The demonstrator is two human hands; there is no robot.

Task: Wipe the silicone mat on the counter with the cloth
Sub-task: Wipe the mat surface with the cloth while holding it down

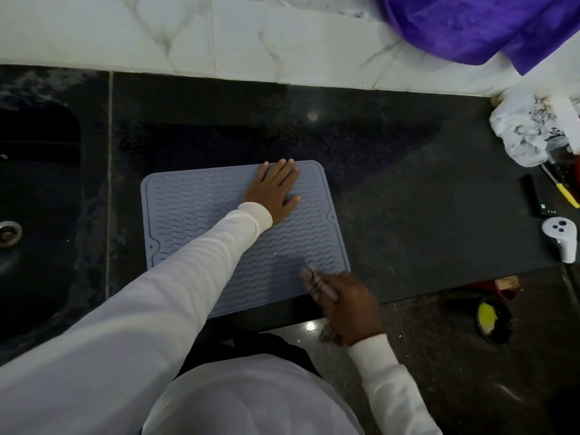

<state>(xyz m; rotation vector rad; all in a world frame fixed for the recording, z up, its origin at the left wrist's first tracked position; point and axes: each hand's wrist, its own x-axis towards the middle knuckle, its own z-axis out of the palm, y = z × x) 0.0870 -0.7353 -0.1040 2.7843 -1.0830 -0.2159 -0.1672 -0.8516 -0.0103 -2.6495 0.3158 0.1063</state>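
Observation:
A grey-blue silicone mat (194,215) with a wavy ribbed surface lies on the black stone counter (408,199), its near edge at the counter's front. My left hand (274,191) rests flat on the mat's far right part, fingers spread and holding nothing. At the mat's near right corner, my right hand (348,306) is closed around a small pale cloth (314,281) with dark stripes. The cloth is blurred and touches the mat's corner. My white sleeves cover both arms.
A dark sink with a metal drain (8,233) is sunk into the counter at the left. At the right edge lie a crumpled white bag (530,133), a yellow-handled tool (565,193), a black device (538,197) and a white controller (561,237). Purple fabric (477,23) hangs at the top right.

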